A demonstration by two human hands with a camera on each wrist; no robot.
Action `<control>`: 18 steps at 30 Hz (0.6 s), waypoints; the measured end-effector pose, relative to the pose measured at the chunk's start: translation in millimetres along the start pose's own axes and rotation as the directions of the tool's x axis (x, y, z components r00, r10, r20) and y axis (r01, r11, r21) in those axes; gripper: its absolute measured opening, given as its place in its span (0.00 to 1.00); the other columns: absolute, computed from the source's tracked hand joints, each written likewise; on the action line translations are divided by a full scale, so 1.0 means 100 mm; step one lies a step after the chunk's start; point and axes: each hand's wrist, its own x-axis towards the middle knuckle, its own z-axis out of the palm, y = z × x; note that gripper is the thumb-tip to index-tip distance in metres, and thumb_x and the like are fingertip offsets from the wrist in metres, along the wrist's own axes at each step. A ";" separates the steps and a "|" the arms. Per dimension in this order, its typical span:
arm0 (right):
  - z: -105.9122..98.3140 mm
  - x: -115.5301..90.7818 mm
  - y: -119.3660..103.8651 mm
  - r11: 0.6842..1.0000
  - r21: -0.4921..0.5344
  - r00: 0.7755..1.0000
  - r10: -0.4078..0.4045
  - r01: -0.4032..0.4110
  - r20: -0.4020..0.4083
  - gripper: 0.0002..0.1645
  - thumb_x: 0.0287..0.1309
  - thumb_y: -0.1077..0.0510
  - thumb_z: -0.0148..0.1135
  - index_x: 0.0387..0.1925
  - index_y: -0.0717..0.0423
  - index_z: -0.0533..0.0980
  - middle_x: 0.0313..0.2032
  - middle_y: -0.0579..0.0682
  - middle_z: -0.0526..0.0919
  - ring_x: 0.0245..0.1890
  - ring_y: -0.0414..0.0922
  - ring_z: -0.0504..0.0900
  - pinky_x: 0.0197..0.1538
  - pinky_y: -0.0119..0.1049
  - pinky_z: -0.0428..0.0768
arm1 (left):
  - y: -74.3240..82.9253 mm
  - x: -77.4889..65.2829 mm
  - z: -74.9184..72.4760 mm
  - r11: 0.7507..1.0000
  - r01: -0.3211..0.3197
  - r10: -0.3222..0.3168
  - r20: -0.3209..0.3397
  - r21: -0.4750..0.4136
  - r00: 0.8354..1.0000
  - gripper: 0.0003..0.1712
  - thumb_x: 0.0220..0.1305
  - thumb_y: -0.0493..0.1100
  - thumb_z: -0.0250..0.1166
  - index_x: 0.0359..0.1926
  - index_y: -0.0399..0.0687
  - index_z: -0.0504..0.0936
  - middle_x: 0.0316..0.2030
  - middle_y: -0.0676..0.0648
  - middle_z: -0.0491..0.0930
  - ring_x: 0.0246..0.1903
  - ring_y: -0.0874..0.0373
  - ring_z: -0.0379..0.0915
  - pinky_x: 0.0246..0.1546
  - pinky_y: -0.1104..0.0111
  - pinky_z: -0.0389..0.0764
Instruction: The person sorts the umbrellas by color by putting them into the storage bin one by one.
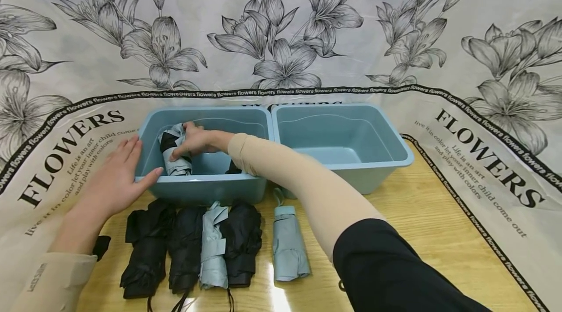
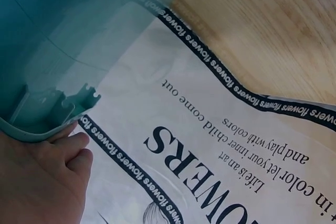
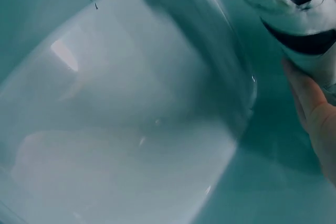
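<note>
Inside the left blue bin (image 1: 210, 178), my right hand (image 1: 195, 140) grips a folded umbrella (image 1: 177, 166) in pale grey-blue with black patches, near the bin's left end. The right wrist view has this umbrella (image 3: 299, 24) at the upper right, with fingers (image 3: 310, 95) along its side. My left hand (image 1: 116, 177) rests against the bin's left end, fingers straight and thumb by the front corner. From the left wrist, those fingers (image 2: 73, 148) show against the outside of the rim. Something black (image 1: 232, 168) lies in the same bin, partly hidden by my right forearm.
A second blue bin (image 1: 329, 129) adjoins on the right. In front lie folded umbrellas: three black ones (image 1: 147, 253), a light blue one (image 1: 214, 253) among them, and a grey-blue one (image 1: 290, 248) apart. Flower-printed cloth (image 1: 281, 19) rises behind the wooden table (image 1: 439, 234).
</note>
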 end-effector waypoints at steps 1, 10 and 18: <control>0.01 0.01 0.01 1.000 0.013 1.000 0.004 -0.004 -0.002 0.65 0.55 0.56 0.80 0.81 0.47 0.45 0.79 0.52 0.49 0.66 0.46 0.70 0.54 0.35 0.84 | 0.00 0.00 0.00 1.000 -0.001 0.001 -0.003 -0.001 1.000 0.57 0.77 0.69 0.49 0.80 0.27 0.41 0.81 0.29 0.38 0.79 0.29 0.34 0.73 0.32 0.49; -0.07 0.03 0.05 0.997 0.026 0.987 0.074 -0.078 0.141 0.51 0.63 0.69 0.69 0.79 0.53 0.53 0.74 0.55 0.58 0.65 0.50 0.76 0.66 0.43 0.79 | 0.01 0.02 -0.01 1.000 -0.012 0.012 0.004 -0.003 1.000 0.56 0.78 0.68 0.48 0.80 0.25 0.42 0.80 0.26 0.41 0.79 0.28 0.35 0.73 0.32 0.50; -0.09 0.01 -0.05 0.993 0.030 0.974 0.110 -0.118 0.198 0.48 0.69 0.60 0.66 0.82 0.50 0.53 0.77 0.52 0.62 0.70 0.54 0.73 0.66 0.45 0.80 | 0.01 0.05 -0.04 1.000 -0.018 0.018 0.023 0.003 1.000 0.56 0.78 0.68 0.48 0.80 0.25 0.42 0.80 0.26 0.41 0.79 0.27 0.35 0.72 0.31 0.49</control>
